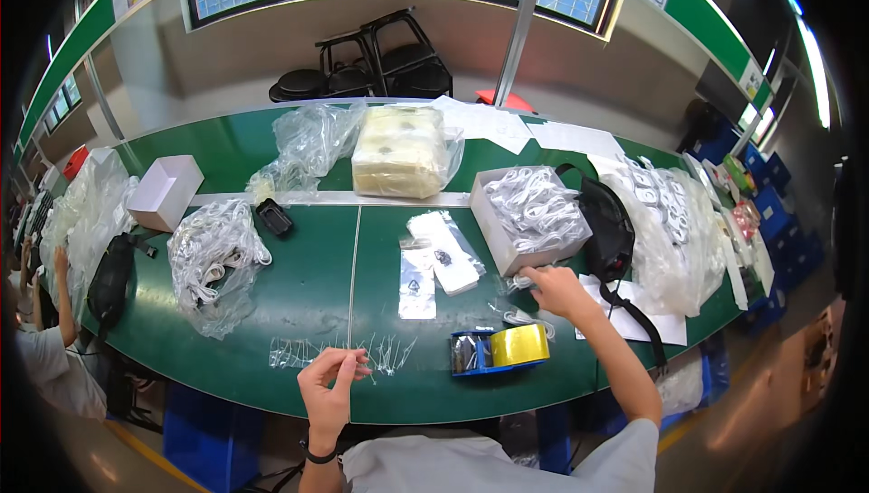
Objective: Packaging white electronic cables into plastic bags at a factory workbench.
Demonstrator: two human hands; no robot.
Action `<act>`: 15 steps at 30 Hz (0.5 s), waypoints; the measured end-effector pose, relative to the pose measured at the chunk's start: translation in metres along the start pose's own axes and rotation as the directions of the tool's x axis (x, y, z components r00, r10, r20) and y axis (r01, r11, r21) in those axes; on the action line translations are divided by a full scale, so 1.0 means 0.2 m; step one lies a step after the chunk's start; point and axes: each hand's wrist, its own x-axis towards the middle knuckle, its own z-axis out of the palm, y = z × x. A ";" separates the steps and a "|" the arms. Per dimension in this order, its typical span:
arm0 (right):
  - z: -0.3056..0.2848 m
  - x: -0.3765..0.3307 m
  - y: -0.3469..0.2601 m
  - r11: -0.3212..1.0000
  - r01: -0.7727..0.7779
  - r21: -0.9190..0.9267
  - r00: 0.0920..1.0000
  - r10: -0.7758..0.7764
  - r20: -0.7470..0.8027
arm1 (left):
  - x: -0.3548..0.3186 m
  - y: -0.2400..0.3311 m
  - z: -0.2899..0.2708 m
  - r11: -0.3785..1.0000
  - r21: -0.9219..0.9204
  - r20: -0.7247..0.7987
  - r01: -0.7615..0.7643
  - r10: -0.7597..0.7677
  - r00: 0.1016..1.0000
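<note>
Over the table's near edge, my left hand [328,392] is closed in a pinch; whatever lies between its fingertips is too small to make out. Just beyond it several thin white twist ties [391,354] are spread on the green table, beside a clear plastic strip [291,353]. My right hand [559,291] reaches out to the front of a white box [501,244] heaped with bundled white cables [534,203]. Its fingers close on a small white cable [519,282] lying at the foot of that box. Another white cable [528,319] lies nearer to me.
A blue tape dispenser with yellow tape [520,345] stands between my arms. Small clear bags [418,280] lie mid-table. A bag of white cables [217,253] sits left, a black pouch [608,226] right, a wrapped yellowish block [398,153] behind. Another person's arm [65,298] shows far left.
</note>
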 end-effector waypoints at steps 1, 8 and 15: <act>0.07 0.01 0.03 0.996 0.026 -0.089 0.999 -0.028 -0.019 | -0.01 -0.01 -0.01 1.000 -0.004 -0.009 0.000 0.000 1.000; 0.00 0.02 -0.01 0.979 0.202 0.025 0.941 -0.187 -0.283 | -0.01 0.00 0.00 1.000 0.008 0.044 -0.025 0.024 0.999; -0.35 0.02 -0.51 0.355 0.043 0.934 0.998 -0.067 -0.020 | 0.05 0.20 0.17 0.995 0.003 0.126 -0.095 0.094 0.988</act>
